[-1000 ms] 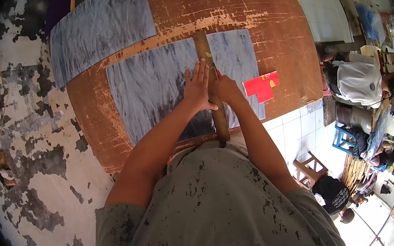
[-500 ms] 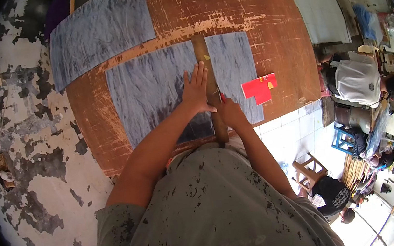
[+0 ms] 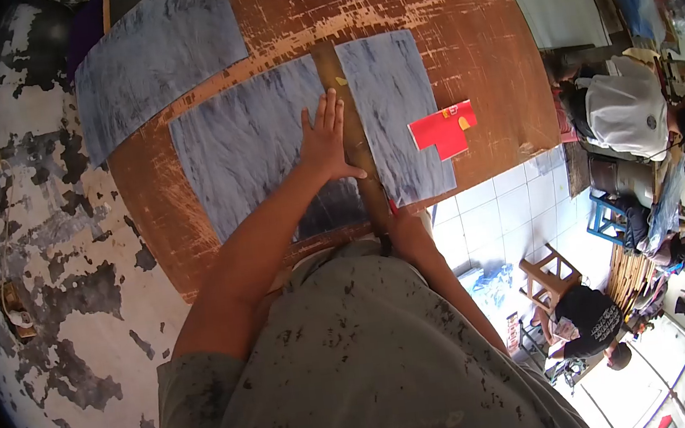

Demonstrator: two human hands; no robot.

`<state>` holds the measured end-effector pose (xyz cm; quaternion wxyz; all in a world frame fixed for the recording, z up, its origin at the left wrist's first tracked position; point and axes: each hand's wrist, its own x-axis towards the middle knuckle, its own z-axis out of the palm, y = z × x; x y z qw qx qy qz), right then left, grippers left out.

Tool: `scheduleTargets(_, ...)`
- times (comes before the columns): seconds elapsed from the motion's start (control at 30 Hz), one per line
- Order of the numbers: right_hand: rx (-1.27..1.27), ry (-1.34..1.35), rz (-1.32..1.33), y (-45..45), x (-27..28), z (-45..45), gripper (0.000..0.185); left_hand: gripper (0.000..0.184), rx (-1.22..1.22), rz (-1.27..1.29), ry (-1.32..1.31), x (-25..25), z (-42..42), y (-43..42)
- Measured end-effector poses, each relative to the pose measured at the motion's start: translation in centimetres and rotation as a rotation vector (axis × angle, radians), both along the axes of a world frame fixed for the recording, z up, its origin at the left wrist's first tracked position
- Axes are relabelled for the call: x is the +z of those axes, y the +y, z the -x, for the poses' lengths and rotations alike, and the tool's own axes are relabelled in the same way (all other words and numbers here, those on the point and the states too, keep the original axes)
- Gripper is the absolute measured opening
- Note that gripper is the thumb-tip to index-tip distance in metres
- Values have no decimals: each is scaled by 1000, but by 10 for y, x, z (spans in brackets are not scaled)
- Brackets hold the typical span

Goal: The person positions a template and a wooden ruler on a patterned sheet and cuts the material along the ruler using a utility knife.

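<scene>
My left hand (image 3: 324,144) lies flat with fingers spread, pressing on a grey marbled sheet (image 3: 249,132) and the edge of a long brown straightedge (image 3: 358,144). In my closed right hand (image 3: 408,232) is a slim red cutter (image 3: 393,206), its tip hard to make out. It sits beside the straightedge's right side, near the table edge by my body. A narrower grey marbled piece (image 3: 387,82) shows to the right of the straightedge. A red notched card (image 3: 443,131) partly overlaps that piece's right edge.
Another grey marbled sheet (image 3: 160,61) lies at the far left of the scratched brown table (image 3: 476,55). Beyond the table's right side are a person in a white shirt (image 3: 625,110), a brown stool (image 3: 550,275) and a person in black (image 3: 591,317). A peeling wall (image 3: 63,280) stands left.
My right hand has drawn the cutter along the straightedge toward my body, down to the table's near edge. My left hand stays pressed on the sheet and straightedge. The view has shifted slightly.
</scene>
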<state>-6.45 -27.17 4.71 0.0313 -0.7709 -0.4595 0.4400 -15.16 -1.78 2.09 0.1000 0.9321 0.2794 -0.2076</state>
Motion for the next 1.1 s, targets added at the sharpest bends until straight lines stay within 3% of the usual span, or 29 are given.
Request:
scheduleTargets(0.07,-410,78,221,1,16,8,34,166,-15,-1,20,1,-1,0)
scheduleTargets(0.2,-324,98,81,-36,0,16,31,167,-12,18,73,6,-4,2)
scheduleTargets(0.27,-159,71,8,-54,-14,19,33,168,-20,30,99,6,-5,1)
scheduleTargets(0.37,-365,91,41,-43,15,22,30,169,-5,17,55,5,-6,6)
scheduleTargets(0.5,-465,110,96,-58,-4,27,30,170,9,26,22,2,-4,3)
scheduleTargets(0.57,-209,54,57,-62,1,27,28,170,8,13,9,5,-4,7)
scheduleTargets(0.67,-97,6,-17,-73,-16,27,27,169,17,30,-16,4,-3,0)
scheduleTargets(0.8,77,-11,-29,-73,4,8,25,168,13,42,-27,6,0,3)
scheduleTargets(0.87,-214,-59,13,-91,-8,9,25,168,2,48,-46,6,2,2)
scheduleTargets(0.9,-213,-64,13,-82,2,3,25,168,7,48,-45,6,2,1)
scheduleTargets(0.97,-726,-85,-152,-53,32,-12,27,168,13,49,-46,5,5,0)
scheduleTargets(1.07,-795,-122,-396,-60,-50,-32,32,167,10,55,-83,3,7,1)
scheduleTargets(1.1,-832,-127,-437,-54,-54,-33,33,167,11,55,-73,3,6,0)
